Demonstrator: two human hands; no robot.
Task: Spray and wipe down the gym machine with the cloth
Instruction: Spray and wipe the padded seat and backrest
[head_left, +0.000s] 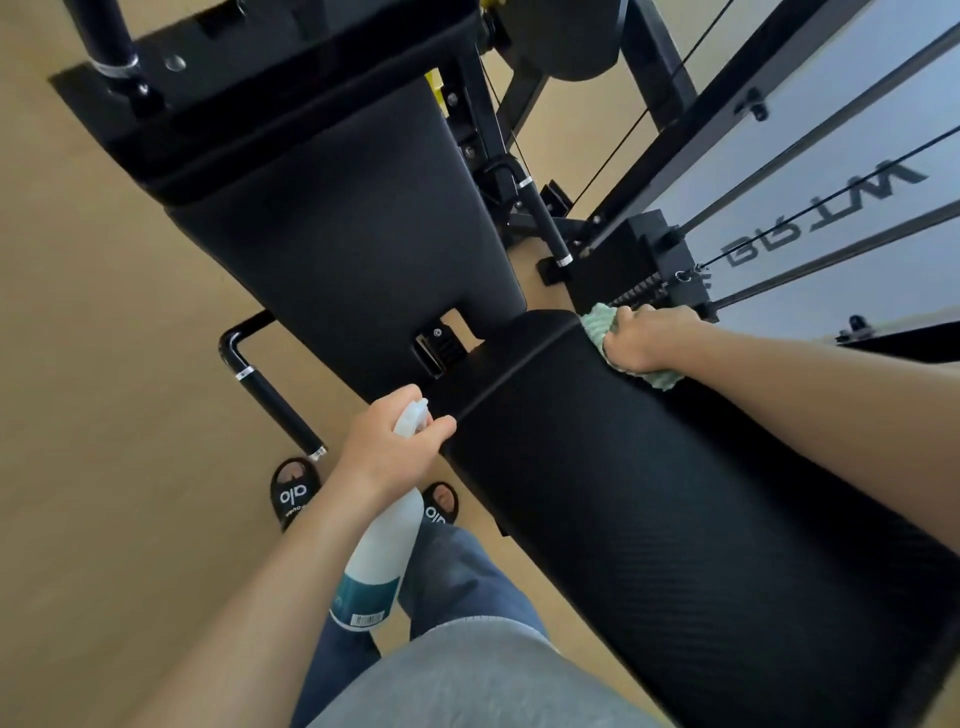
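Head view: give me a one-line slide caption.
Right hand wipes the black pad with a green cloth while left hand holds the spray bottle.

A tan floor (104, 364) fills the left of the frame and carries the black gym machine (337, 218). On its lower-right pad (649, 519), a green cloth (597, 319) lies at the upper edge.
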